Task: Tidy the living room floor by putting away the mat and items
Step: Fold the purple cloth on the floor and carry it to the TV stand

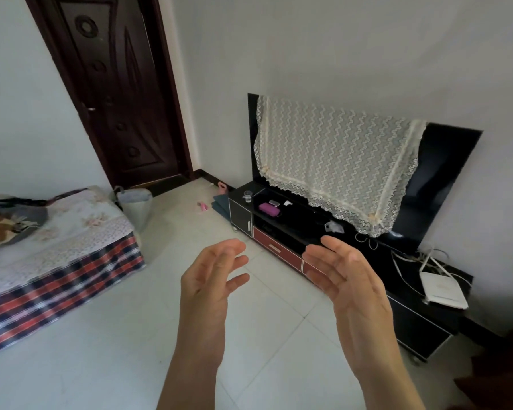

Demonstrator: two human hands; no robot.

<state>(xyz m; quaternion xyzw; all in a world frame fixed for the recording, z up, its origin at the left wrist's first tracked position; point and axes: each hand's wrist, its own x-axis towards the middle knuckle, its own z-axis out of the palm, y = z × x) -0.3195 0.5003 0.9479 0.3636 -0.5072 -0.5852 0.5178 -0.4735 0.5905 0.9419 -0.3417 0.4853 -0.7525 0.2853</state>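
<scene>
The left hand (pixel 212 279) and the right hand (pixel 347 279) are up in the air, palms facing each other, fingers wide and loose, holding nothing. Far off, the dark mat (pixel 219 204) lies on the white floor (pixel 131 321), touching the end of the TV stand (pixel 240 217). A small pink thing (pixel 202 206) lies just beside it.
</scene>
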